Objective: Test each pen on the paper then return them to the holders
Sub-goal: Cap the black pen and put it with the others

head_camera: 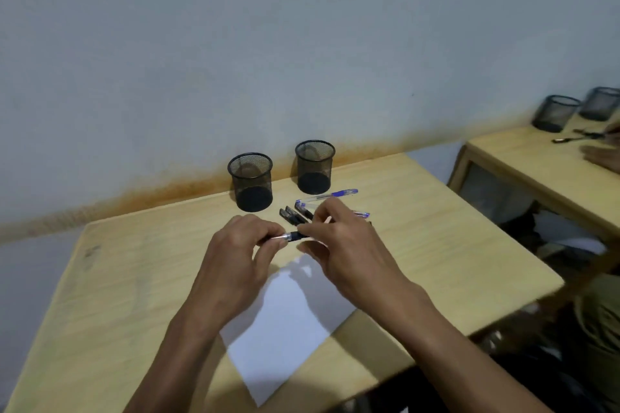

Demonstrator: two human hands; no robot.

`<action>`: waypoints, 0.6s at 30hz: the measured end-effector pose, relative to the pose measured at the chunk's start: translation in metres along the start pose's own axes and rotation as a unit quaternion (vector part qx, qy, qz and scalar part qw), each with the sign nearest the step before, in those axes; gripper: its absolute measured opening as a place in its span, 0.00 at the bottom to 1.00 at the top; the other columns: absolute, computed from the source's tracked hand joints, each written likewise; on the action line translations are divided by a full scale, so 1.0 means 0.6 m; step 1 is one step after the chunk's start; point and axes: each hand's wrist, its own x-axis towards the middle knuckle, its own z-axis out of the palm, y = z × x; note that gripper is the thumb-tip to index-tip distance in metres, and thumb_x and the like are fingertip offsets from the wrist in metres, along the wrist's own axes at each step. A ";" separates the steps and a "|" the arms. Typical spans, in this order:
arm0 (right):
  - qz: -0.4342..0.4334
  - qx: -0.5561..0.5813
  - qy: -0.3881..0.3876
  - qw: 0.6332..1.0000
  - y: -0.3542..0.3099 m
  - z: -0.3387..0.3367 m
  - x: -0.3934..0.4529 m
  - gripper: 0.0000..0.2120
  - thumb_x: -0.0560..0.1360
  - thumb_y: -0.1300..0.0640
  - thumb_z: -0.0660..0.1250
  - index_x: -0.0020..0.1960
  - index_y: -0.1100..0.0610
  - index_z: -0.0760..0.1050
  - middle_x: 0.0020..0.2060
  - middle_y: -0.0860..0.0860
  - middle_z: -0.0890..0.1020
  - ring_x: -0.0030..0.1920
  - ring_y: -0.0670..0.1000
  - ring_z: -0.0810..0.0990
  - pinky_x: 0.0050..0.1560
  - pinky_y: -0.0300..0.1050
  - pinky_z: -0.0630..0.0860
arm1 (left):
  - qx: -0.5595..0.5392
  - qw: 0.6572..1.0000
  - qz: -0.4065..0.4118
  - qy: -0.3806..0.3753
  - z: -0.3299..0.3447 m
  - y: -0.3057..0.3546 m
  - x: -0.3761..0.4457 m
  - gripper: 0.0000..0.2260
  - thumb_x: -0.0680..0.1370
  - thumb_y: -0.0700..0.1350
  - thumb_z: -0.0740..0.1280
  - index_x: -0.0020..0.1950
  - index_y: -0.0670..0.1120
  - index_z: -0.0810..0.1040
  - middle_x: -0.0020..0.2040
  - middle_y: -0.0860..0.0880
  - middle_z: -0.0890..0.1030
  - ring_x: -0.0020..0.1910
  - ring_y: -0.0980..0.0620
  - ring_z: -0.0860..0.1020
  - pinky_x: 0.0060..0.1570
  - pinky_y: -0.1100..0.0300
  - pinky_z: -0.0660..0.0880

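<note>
The pen point(292, 236) sits level in the air between both hands, just above the far corner of the paper point(285, 322). Left hand point(235, 255) has fingers curled round the silvery tip end; right hand point(339, 245) pinches the dark barrel w/ thumb and forefinger, other fingers spread loose. Looks like the cap is coming off or going on, but the joint is hidden by fingers, so can't tell which.

Behind the hands, other pens lie on the desk point(134, 278): a black bunch point(294, 215), partly covered by the right hand, and a blue pen point(330, 195) w/ a second blue one point(361, 214) poking out past the knuckles. Exact count not clear. Two mesh holders stand near the wall, left holder point(251, 182) and right holder point(314, 167), both seem empty, though mesh is dark at the bottom.

Risks from here:
- Cap could pop free and roll off the desk edge if pulled hard; the grip on it is only fingertips.
- Right hand hovers just over the loose pens, so a drop of the wrist may scatter them or mix tested w/ untested.
- Paper lies loose and skewed, near corner overhanging the desk front; pressing w/ the pen w/o a hand holding it down may slide it.

Hard to see: no marks visible on the paper, but part is under the arms & in shadow. At right, a second desk point(536, 157) w/ two more holders point(557, 112) and another person's hand point(602, 156), cut off by the frame.
</note>
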 end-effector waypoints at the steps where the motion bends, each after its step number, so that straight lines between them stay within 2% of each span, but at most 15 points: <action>1: 0.000 -0.015 0.006 1.000 0.004 -0.003 -0.004 0.06 0.73 0.60 0.76 0.49 0.59 0.85 0.44 0.56 0.78 0.38 0.59 0.79 0.30 0.47 0.72 | -0.001 1.000 0.009 -0.013 0.003 0.009 0.007 0.03 0.77 0.41 0.73 0.48 0.47 0.85 0.42 0.54 0.81 0.42 0.52 0.77 0.42 0.57 0.72; 5: 0.022 -0.042 0.049 0.998 0.050 -0.026 -0.030 0.06 0.77 0.57 0.70 0.46 0.60 0.81 0.40 0.56 0.78 0.41 0.60 0.78 0.30 0.55 0.77 | -0.031 0.997 0.057 -0.045 0.034 0.046 0.040 0.03 0.76 0.41 0.74 0.48 0.48 0.85 0.41 0.58 0.80 0.42 0.56 0.76 0.44 0.69 0.69; 8: 0.056 -0.044 0.060 0.996 0.089 -0.053 -0.064 0.09 0.80 0.55 0.67 0.48 0.61 0.80 0.41 0.57 0.78 0.42 0.61 0.78 0.34 0.57 0.77 | -0.072 0.993 0.067 -0.062 0.075 0.085 0.064 0.04 0.76 0.44 0.74 0.49 0.47 0.85 0.42 0.58 0.81 0.44 0.57 0.78 0.43 0.70 0.71; 10: 0.098 -0.024 0.074 0.992 0.115 -0.078 -0.088 0.09 0.80 0.55 0.67 0.50 0.61 0.80 0.42 0.57 0.79 0.41 0.60 0.79 0.38 0.57 0.77 | -0.122 0.989 0.053 -0.060 0.110 0.116 0.077 0.10 0.75 0.51 0.71 0.52 0.48 0.84 0.44 0.56 0.82 0.47 0.61 0.78 0.43 0.68 0.73; 12: 0.170 0.004 0.100 0.980 0.143 -0.103 -0.113 0.07 0.80 0.55 0.68 0.50 0.59 0.80 0.43 0.55 0.80 0.40 0.56 0.78 0.42 0.55 0.76 | -0.166 0.984 0.036 -0.046 0.151 0.149 0.089 0.18 0.75 0.56 0.68 0.60 0.48 0.81 0.49 0.53 0.83 0.48 0.61 0.79 0.48 0.63 0.75; 15: 0.288 0.046 0.188 0.938 0.186 -0.144 -0.155 0.06 0.79 0.53 0.69 0.49 0.55 0.81 0.43 0.49 0.82 0.40 0.48 0.79 0.45 0.47 0.77 | -0.172 0.983 0.046 -0.047 0.227 0.195 0.099 0.22 0.79 0.56 0.68 0.69 0.46 0.75 0.59 0.47 0.81 0.58 0.52 0.78 0.57 0.58 0.74; 18: 0.391 0.077 0.290 0.870 0.230 -0.185 -0.206 0.06 0.79 0.50 0.69 0.49 0.52 0.80 0.41 0.43 0.83 0.41 0.41 0.80 0.41 0.39 0.77 | -0.121 0.982 0.076 -0.121 0.312 0.234 0.096 0.24 0.80 0.59 0.64 0.72 0.49 0.72 0.69 0.47 0.76 0.68 0.46 0.72 0.66 0.50 0.69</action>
